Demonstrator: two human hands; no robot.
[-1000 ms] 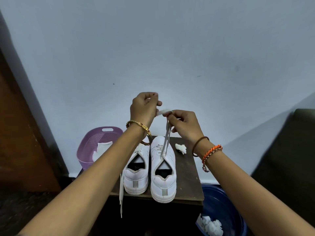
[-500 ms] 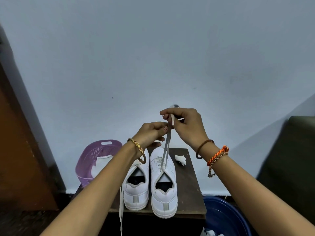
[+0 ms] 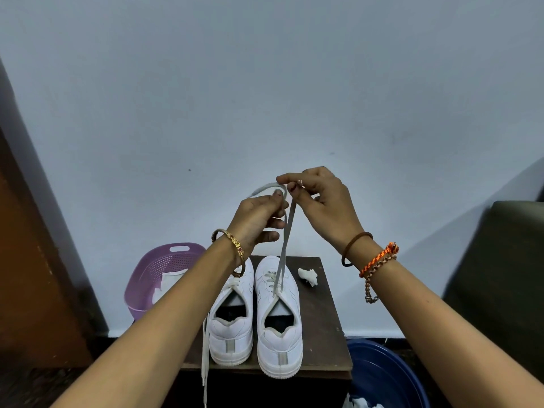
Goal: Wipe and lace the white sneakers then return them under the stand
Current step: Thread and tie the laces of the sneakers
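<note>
Two sneakers (image 3: 255, 313) stand side by side on the worktop (image 3: 322, 325), heels toward the person; a crumpled wipe (image 3: 307, 276) lies to their right; a basket (image 3: 159, 275) sits on the floor to the left, a basin (image 3: 382, 375) at lower right; both hands (image 3: 294, 207) hold a lace (image 3: 284, 254) above the right sneaker.

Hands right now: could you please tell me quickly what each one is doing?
Left hand: pinching the white lace.
Right hand: pinching the same lace.
</note>
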